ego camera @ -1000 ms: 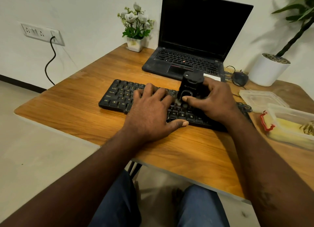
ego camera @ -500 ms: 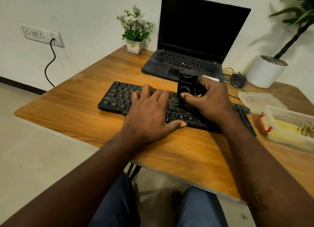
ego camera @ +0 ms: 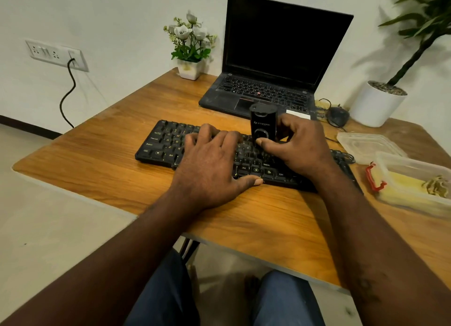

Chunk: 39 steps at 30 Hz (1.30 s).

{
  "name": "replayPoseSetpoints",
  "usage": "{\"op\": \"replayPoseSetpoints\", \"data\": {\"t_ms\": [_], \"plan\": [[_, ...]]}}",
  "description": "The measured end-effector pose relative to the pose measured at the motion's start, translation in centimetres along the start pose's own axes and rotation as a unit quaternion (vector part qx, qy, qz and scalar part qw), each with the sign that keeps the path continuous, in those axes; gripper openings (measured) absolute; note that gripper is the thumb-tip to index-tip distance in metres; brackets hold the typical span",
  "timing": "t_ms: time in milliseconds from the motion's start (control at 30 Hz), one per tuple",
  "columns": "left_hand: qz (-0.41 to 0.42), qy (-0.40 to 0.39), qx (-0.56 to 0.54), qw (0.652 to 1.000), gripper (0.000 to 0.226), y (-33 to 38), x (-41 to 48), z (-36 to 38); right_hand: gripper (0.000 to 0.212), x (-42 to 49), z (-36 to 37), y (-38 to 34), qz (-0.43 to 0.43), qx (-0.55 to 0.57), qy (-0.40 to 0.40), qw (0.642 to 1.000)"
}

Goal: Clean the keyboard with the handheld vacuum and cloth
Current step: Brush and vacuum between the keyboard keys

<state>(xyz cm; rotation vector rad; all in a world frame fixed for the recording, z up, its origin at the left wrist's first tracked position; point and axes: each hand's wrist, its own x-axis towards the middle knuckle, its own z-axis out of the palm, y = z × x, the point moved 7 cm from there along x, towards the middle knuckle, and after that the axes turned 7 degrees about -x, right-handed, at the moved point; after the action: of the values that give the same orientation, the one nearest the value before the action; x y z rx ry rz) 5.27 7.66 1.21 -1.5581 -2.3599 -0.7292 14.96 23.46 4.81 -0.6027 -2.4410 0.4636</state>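
Currently, left hand (ego camera: 210, 169) lies flat, fingers spread, on the black keyboard (ego camera: 161, 145); right hand (ego camera: 300, 147) grips the handheld vacuum (ego camera: 263, 123) upright on the keys.

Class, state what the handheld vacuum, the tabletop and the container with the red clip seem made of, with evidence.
Handheld vacuum: probably glossy black plastic; its casing shows highlights. Tabletop: wood or wood-look laminate; grain lines, low sheen. Container: translucent plastic; yellow contents show through.

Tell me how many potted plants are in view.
2. A small flowering plant stands on the table left of the laptop; a taller white-potted plant stands at the far right.
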Motion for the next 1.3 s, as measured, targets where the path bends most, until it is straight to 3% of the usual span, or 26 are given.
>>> {"op": "replayPoseSetpoints", "data": {"t_ms": [67, 167, 233, 333, 467, 667, 867, 1067, 1233, 1300], "plan": [[-0.002, 0.002, -0.008, 1.0, 0.087, 0.0, 0.0, 0.0, 0.04, 0.0, 0.1, -0.2, -0.004, 0.007, -0.009, 1.0], [-0.006, -0.003, -0.013, 1.0, 0.088, -0.1, -0.1, -0.1, 0.038, -0.5, 0.6, -0.4, -0.034, 0.039, -0.093, 0.994], [-0.007, -0.005, -0.014, 1.0, 0.088, -0.1, -0.1, -0.1, 0.045, -0.6, -0.3, 0.6, 0.001, 0.063, -0.119, 0.991], [-0.009, -0.008, -0.019, 1.0, 0.087, -0.2, -0.1, -0.1, 0.046, -0.9, -2.1, 2.4, 0.027, 0.074, -0.131, 0.988], [-0.009, -0.006, -0.02, 1.0, 0.087, -0.2, -0.1, -0.1, 0.04, -1.1, -2.8, 1.9, -0.001, 0.051, -0.114, 0.992], [-0.014, -0.002, -0.032, 0.999, 0.092, -0.4, -0.1, -0.1, 0.031, -1.0, 0.7, -2.5, -0.122, -0.005, -0.096, 0.988], [-0.019, -0.007, -0.026, 0.999, 0.087, -0.3, -0.1, -0.2, 0.035, -1.4, -3.7, 3.1, 0.011, 0.04, -0.124, 0.991], [-0.007, -0.022, 0.017, 1.0, 0.086, -0.2, 0.0, 0.1, 0.041, -1.2, -2.7, 1.9, 0.007, 0.029, -0.092, 0.995], [-0.008, -0.027, 0.029, 0.999, 0.086, -0.2, 0.0, 0.0, 0.053, 0.1, -1.6, 1.8, 0.055, -0.005, 0.01, 0.998], [-0.007, -0.026, 0.029, 0.999, 0.085, -0.2, -0.1, 0.0, 0.052, 0.1, -1.4, 1.7, 0.053, 0.016, -0.013, 0.998]]}}
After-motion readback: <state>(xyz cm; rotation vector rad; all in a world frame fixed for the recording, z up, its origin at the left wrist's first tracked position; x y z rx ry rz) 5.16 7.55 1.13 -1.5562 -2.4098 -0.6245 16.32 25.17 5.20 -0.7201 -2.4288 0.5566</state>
